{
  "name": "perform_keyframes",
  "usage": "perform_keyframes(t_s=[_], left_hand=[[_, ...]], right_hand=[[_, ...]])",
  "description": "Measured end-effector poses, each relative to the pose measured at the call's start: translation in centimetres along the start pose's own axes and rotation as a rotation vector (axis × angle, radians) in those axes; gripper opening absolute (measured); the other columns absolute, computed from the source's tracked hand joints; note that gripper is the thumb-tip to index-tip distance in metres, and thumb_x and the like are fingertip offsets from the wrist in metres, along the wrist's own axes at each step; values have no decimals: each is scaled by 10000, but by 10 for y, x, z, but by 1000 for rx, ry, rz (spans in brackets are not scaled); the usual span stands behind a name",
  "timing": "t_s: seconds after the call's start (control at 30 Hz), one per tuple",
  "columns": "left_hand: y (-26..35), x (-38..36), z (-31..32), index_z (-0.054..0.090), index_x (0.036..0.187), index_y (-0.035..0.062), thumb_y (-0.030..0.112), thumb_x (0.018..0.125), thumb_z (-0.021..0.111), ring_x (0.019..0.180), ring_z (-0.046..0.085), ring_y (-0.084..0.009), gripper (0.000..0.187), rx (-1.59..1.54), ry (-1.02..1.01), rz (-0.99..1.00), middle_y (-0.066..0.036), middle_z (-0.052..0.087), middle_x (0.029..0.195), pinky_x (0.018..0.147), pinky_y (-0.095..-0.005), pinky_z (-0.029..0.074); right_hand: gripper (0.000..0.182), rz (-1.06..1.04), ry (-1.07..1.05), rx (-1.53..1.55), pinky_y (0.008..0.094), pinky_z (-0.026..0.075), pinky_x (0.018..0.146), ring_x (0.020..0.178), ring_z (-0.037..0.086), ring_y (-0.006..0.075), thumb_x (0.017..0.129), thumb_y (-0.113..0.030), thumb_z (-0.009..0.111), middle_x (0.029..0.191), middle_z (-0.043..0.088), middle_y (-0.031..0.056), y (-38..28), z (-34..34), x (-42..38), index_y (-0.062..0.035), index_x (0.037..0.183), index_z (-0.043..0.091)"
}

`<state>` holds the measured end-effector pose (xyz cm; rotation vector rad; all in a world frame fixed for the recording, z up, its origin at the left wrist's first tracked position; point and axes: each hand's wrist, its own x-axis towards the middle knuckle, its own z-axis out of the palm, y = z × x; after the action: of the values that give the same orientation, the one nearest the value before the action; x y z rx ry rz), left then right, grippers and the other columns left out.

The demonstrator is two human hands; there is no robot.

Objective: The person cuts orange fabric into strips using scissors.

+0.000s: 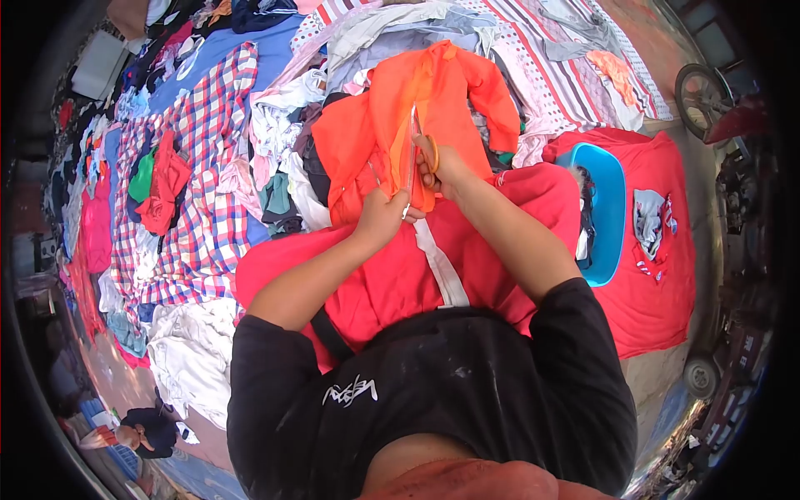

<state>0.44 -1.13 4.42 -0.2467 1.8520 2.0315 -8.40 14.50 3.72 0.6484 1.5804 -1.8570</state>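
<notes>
Now my left hand pinches the orange garment, my right hand grips the scissors, and any slack could make them snag.

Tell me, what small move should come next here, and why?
Probably a short, careful snip with the scissors: the right grip holds them against the orange garment, while the left grip pinches its cloth close by, which should steady it. Exactly where the blades bite is hard to see.
</notes>
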Motion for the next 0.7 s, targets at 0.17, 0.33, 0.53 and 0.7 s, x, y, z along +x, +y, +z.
perform_keyframes(t_s=[0.17,0.33,0.53,0.7], left_hand=[[16,-16,0,587,837,-82,155,995,483,768,755,-314,303,-163,-35,17,-155,644,723,613,-355,591],[8,-25,6,607,894,-97,141,990,480,757,754,-272,287,38,-107,95,-167,702,752,636,-335,584],[7,-26,9,624,961,-99,134,970,489,729,749,-227,269,299,-170,143,-185,728,764,648,-326,578],[10,-27,9,640,943,-101,141,962,502,717,739,-216,279,425,-212,108,-175,731,754,647,-334,578]], right_hand=[[553,-4,-33,18,271,319,404,434,473,119,886,-628,637,603,489,2,4,-8,-38,-87,816,545],[551,88,-35,33,286,321,440,451,452,146,891,-679,594,615,489,-2,15,-14,-28,-154,739,523],[609,58,-6,29,282,345,417,443,477,139,859,-692,631,602,487,8,23,-17,-21,-99,744,553],[583,7,42,4,289,356,410,422,468,140,875,-657,645,576,477,2,34,-20,-10,-111,702,534]])
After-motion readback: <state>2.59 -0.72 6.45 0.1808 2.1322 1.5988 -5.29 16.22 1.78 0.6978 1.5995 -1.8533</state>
